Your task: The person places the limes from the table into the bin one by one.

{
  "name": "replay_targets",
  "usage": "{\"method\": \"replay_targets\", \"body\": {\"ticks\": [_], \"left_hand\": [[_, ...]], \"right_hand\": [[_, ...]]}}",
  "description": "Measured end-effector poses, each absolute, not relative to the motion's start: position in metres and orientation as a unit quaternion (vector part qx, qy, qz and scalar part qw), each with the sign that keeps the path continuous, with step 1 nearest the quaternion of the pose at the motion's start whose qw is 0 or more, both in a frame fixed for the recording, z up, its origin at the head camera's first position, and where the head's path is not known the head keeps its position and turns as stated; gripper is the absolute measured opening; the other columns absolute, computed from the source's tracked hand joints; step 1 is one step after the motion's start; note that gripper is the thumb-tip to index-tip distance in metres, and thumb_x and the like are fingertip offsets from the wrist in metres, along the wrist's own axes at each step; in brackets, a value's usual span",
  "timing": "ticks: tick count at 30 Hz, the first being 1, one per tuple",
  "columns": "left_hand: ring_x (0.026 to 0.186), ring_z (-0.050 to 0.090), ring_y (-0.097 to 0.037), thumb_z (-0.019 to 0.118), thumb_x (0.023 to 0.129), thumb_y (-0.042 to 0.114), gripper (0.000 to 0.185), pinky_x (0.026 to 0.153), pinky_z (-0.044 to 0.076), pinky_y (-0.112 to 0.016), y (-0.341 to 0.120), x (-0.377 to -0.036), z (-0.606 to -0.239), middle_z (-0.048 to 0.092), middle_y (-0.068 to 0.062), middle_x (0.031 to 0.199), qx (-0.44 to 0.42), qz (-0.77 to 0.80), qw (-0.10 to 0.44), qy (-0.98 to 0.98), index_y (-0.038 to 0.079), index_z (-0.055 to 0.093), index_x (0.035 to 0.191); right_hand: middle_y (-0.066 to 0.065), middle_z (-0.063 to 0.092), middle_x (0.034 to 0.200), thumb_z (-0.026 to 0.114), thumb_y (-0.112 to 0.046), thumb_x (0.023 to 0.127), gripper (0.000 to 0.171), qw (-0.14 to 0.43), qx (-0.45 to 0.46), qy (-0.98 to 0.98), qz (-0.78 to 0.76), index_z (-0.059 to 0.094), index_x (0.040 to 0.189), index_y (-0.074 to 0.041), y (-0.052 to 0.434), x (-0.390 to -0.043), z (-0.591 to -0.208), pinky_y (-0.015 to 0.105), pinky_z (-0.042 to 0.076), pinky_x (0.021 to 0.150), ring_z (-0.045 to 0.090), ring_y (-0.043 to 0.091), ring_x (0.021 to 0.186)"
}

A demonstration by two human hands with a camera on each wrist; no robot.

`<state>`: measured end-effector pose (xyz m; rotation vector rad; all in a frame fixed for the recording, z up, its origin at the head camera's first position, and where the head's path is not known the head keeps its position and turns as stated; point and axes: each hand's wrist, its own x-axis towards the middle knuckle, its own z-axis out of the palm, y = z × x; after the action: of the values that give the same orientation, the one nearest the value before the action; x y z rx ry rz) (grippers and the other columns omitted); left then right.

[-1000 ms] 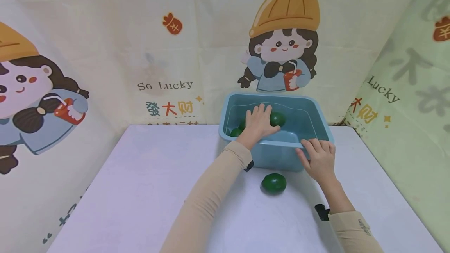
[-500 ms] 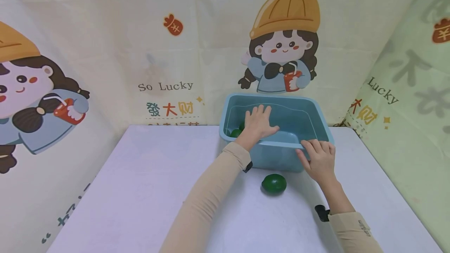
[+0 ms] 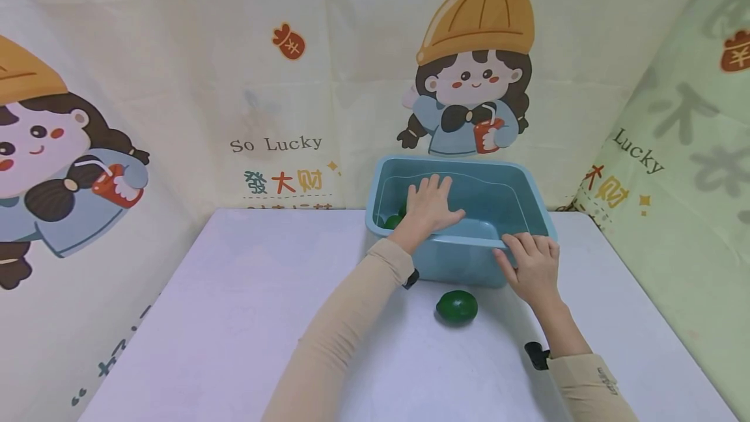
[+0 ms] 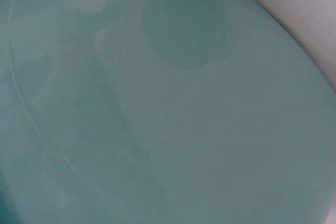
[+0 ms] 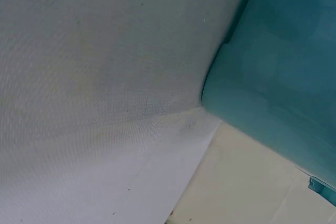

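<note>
A light blue plastic bin stands at the back of the table. My left hand is over its inside with fingers spread; whether it touches anything beneath is hidden. Dark green limes show partly at the bin's left end, beside that hand. At the front right corner my right hand grips the rim, fingers over the edge and thumb outside. Another lime lies on the table in front of the bin. The left wrist view shows only the bin's wall, the right wrist view its outside.
The white table extends left, right and in front of the bin. Behind it hangs a printed cloth, with further cloth walls at both sides.
A lime seen right of my left fingers one second ago is out of sight by half a second ago. Both hands stay almost still, and the lime on the table has not moved.
</note>
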<state>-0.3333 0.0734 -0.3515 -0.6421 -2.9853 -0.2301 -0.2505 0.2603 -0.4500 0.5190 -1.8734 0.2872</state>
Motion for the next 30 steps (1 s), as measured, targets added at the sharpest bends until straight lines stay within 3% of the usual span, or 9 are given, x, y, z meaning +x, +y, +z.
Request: {"method": "replay_targets", "body": {"ticks": [30], "left_hand": [[0.100,0.040,-0.015,0.050,0.082,0.056,0.058,0.086,0.034,-0.034,0.059,-0.293,-0.344,0.044,0.002,0.118,-0.281,-0.122,0.141,-0.942,0.023,0.042,0.129]], "right_hand": [[0.016,0.055,0.081,0.044,-0.042,0.093,0.045,0.565,0.221,-0.786,0.119,0.060,0.090,0.000,0.258,-0.252,-0.447,0.050,0.025,0.070,0.039,0.034,0.070]]}}
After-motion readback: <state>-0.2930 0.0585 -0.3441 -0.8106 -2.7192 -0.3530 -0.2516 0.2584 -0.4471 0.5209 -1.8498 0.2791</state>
